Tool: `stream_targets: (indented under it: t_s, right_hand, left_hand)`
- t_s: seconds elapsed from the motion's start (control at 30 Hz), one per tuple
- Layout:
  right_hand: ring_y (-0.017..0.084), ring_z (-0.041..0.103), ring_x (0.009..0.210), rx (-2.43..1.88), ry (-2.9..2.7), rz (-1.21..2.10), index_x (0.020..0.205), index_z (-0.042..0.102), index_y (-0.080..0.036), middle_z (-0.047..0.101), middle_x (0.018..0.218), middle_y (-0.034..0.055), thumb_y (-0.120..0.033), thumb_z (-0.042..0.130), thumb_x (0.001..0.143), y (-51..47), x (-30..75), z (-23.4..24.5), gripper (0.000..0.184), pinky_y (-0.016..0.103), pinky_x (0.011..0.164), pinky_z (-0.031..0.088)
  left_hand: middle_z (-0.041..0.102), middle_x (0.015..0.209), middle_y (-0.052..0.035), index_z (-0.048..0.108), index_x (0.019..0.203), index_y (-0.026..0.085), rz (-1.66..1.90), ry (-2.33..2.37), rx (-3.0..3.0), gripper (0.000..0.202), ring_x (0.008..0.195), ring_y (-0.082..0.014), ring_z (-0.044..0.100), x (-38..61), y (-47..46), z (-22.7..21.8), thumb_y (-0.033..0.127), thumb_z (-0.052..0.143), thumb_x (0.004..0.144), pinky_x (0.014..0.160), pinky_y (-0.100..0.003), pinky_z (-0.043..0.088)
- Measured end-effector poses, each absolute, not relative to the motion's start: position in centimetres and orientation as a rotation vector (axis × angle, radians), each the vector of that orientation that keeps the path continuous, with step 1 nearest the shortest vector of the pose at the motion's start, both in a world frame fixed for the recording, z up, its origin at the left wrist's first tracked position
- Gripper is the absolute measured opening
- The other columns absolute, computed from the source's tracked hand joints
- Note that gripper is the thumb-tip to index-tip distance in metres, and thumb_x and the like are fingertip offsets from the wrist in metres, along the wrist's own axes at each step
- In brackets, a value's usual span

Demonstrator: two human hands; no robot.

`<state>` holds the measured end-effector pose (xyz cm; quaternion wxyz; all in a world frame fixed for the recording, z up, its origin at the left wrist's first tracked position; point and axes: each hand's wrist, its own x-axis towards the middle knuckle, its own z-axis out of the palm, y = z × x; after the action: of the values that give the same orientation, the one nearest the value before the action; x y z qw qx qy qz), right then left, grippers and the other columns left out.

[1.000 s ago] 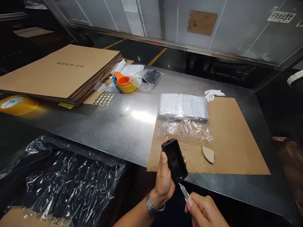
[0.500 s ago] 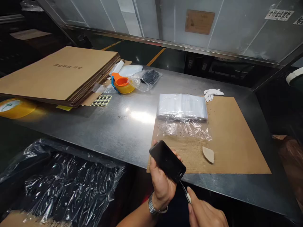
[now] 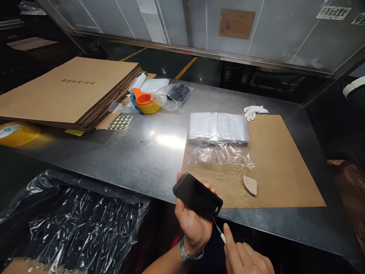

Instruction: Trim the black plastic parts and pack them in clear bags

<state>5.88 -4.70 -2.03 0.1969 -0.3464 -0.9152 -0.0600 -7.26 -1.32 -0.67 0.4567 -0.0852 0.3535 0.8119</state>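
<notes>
My left hand (image 3: 194,226), with a metal-banded watch at the wrist, is wrapped round a black rectangular plastic part (image 3: 197,194) the size of a phone. The part is tilted and has a small hole near its right end. My right hand (image 3: 246,251) grips a thin-bladed tool with a white handle (image 3: 222,238). Its tip meets the lower edge of the black part near that hole. Beyond my hands, a stack of clear plastic bags (image 3: 218,127) lies on a cardboard sheet (image 3: 279,163), with a beige wedge-shaped piece (image 3: 250,185) nearer me.
A metal table (image 3: 137,152) carries a cardboard stack (image 3: 71,87), orange and yellow tape dispenser (image 3: 146,103), round-sticker sheet (image 3: 119,123), bagged black item (image 3: 178,92) and white glove (image 3: 255,111). Left below stands a plastic-lined box of black parts (image 3: 82,224). A panel (image 3: 171,23) hangs behind.
The black part has turned flatter and shifted slightly left in my left hand. The tool tip has moved a little left along its lower edge. The view has shifted slightly.
</notes>
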Motion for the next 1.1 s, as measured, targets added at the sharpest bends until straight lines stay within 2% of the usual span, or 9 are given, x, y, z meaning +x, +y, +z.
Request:
stream_targets:
  t_s: [0.2, 0.37, 0.5, 0.57, 0.63, 0.77, 0.9, 1.0, 1.1]
  right_hand:
    - [0.002, 0.043, 0.034, -0.809, -2.61, -0.235, 0.1, 0.066, -0.002, 0.043, 0.045, -0.0064, 0.0, 0.043, 0.083, -4.0, 6.4, -2.5, 0.029, 0.02, 0.036, 0.029]
    - [0.005, 0.043, 0.037, -0.896, -2.663, -0.387, 0.1, 0.066, -0.005, 0.041, 0.045, -0.0049, 0.006, 0.038, 0.079, -4.4, 6.3, -2.0, 0.037, 0.022, 0.039, 0.029]
    - [0.008, 0.043, 0.04, -0.971, -2.66, -0.416, 0.105, 0.065, -0.01, 0.044, 0.046, -0.0031, 0.001, 0.035, 0.084, -4.3, 6.5, -1.7, 0.037, 0.024, 0.042, 0.029]
    - [0.009, 0.043, 0.041, -0.965, -2.655, -0.422, 0.108, 0.063, -0.011, 0.045, 0.048, -0.0028, -0.001, 0.034, 0.086, -3.7, 7.0, -1.7, 0.037, 0.025, 0.043, 0.029]
    - [0.009, 0.045, 0.043, -0.968, -2.644, -0.404, 0.107, 0.061, -0.009, 0.046, 0.049, -0.0024, -0.003, 0.033, 0.087, -2.8, 7.6, -1.7, 0.035, 0.025, 0.046, 0.031]
    - [0.01, 0.049, 0.048, -1.053, -2.569, -0.145, 0.095, 0.06, -0.008, 0.05, 0.056, 0.0004, -0.013, 0.03, 0.092, -1.4, 8.4, -1.5, 0.03, 0.024, 0.048, 0.036]
    - [0.008, 0.051, 0.048, -1.022, -2.609, 0.001, 0.104, 0.057, -0.006, 0.053, 0.064, 0.0026, -0.014, 0.024, 0.095, -1.5, 8.7, -1.6, 0.035, 0.019, 0.042, 0.036]
    - [0.007, 0.05, 0.045, -0.947, -2.683, -0.082, 0.115, 0.055, -0.006, 0.052, 0.062, 0.0, -0.018, 0.029, 0.096, -1.8, 9.0, -1.5, 0.033, 0.019, 0.042, 0.037]
    - [0.007, 0.051, 0.046, -0.913, -2.747, -0.144, 0.117, 0.056, -0.009, 0.051, 0.061, -0.0013, -0.022, 0.035, 0.096, -1.8, 9.2, -1.1, 0.032, 0.019, 0.044, 0.037]
  left_hand:
    - [0.062, 0.077, -0.0025, 0.035, 0.131, 0.043, 2.021, 0.864, -0.195, 0.047, 0.067, -0.0175, 0.059, -7.1, -1.4, -0.9, 0.049, 0.035, 0.085, 0.064, -0.032, 0.049]
    - [0.063, 0.081, -0.0025, 0.037, 0.131, 0.041, 1.993, 0.922, -0.212, 0.044, 0.071, -0.0166, 0.061, -7.0, -1.6, -1.3, 0.047, 0.034, 0.088, 0.066, -0.031, 0.051]
    - [0.063, 0.083, -0.0019, 0.034, 0.133, 0.04, 1.927, 1.025, -0.28, 0.045, 0.07, -0.0161, 0.063, -7.1, -1.5, -1.3, 0.047, 0.036, 0.088, 0.063, -0.029, 0.052]
    - [0.063, 0.082, -0.0021, 0.038, 0.132, 0.036, 1.872, 1.06, -0.314, 0.044, 0.068, -0.0156, 0.063, -7.3, -1.4, -1.2, 0.045, 0.039, 0.088, 0.06, -0.028, 0.053]
    - [0.063, 0.08, -0.0033, 0.047, 0.126, 0.028, 1.806, 1.054, -0.356, 0.042, 0.065, -0.0151, 0.063, -7.6, -1.4, -1.3, 0.045, 0.039, 0.088, 0.059, -0.027, 0.053]
    - [0.063, 0.079, -0.0058, 0.055, 0.115, 0.016, 1.692, 0.976, -0.386, 0.044, 0.064, -0.0163, 0.062, -8.0, -1.5, -1.4, 0.046, 0.039, 0.088, 0.061, -0.029, 0.054]
    - [0.062, 0.076, -0.0045, 0.044, 0.128, 0.024, 1.67, 0.924, -0.308, 0.045, 0.063, -0.0166, 0.062, -8.0, -1.5, -1.1, 0.045, 0.038, 0.088, 0.06, -0.029, 0.053]
    - [0.062, 0.075, -0.0036, 0.036, 0.133, 0.032, 1.654, 0.91, -0.263, 0.047, 0.062, -0.0159, 0.062, -7.9, -1.6, -0.9, 0.046, 0.038, 0.088, 0.059, -0.028, 0.052]
    - [0.063, 0.074, -0.0037, 0.032, 0.135, 0.035, 1.643, 0.9, -0.247, 0.05, 0.061, -0.0159, 0.062, -7.9, -1.6, -0.8, 0.047, 0.039, 0.087, 0.059, -0.027, 0.051]
